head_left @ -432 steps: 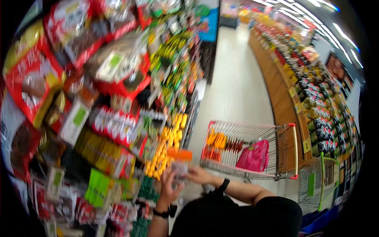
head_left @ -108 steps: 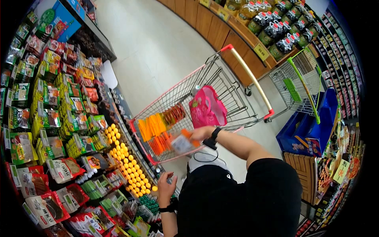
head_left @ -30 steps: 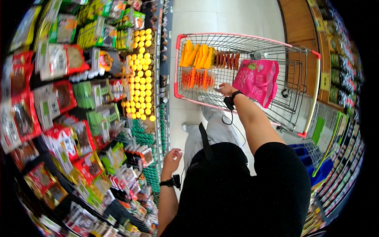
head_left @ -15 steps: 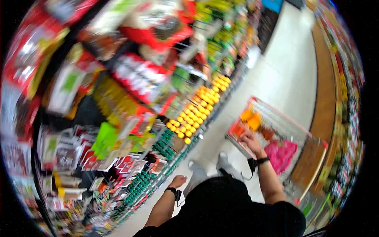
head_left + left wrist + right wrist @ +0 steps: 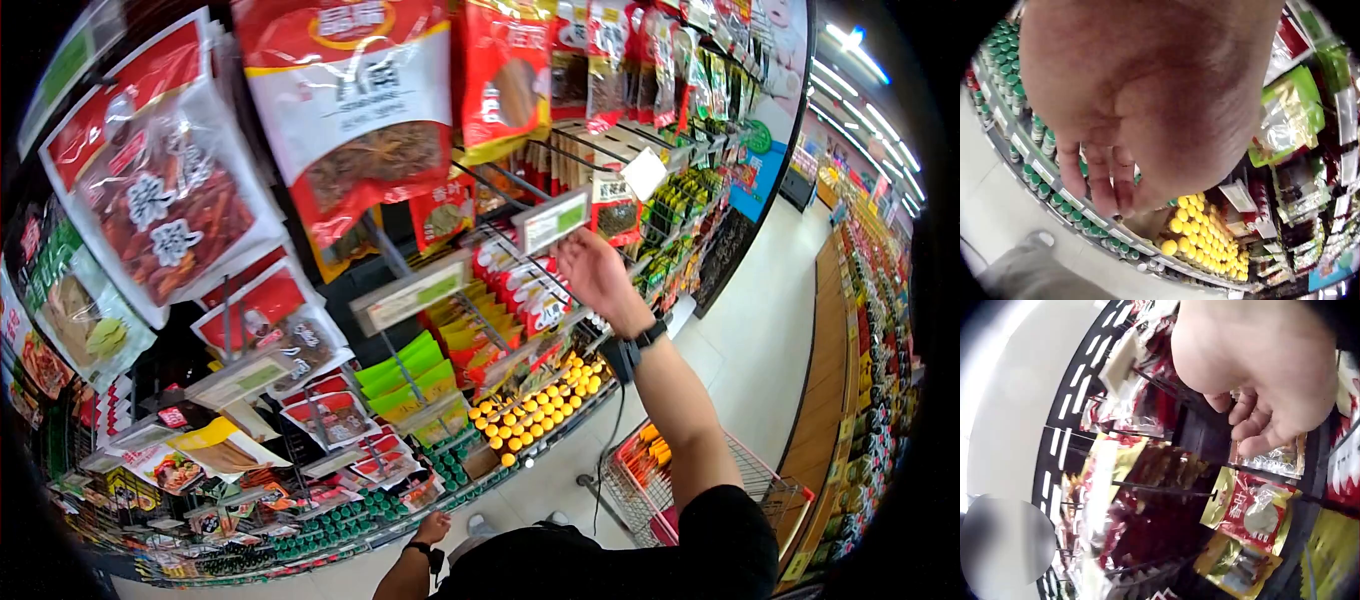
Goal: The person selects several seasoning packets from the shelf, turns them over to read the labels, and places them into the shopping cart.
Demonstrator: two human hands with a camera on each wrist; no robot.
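My right hand is raised at the hanging spice packets, just below a price tag holder, its fingers loosely bent. Small red and white packets hang on hooks below it. In the right wrist view, the curled fingers of the right hand overlap a clear-fronted packet; a red and gold packet hangs beside it. Low at my side, my left hand hangs loosely curled, holding nothing. The left wrist view shows its palm in front of the shelf of green-capped bottles.
Large red and white spice bags hang close in front. Yellow-capped bottles line a low shelf. At the right stands a shopping cart with orange packets inside. An aisle runs between the racks and a wooden-fronted display.
The orange packet, earlier in both hands and then carried to the cart by the right, is out of hand. The right hand has risen from the cart to the rack; the view has tilted up.
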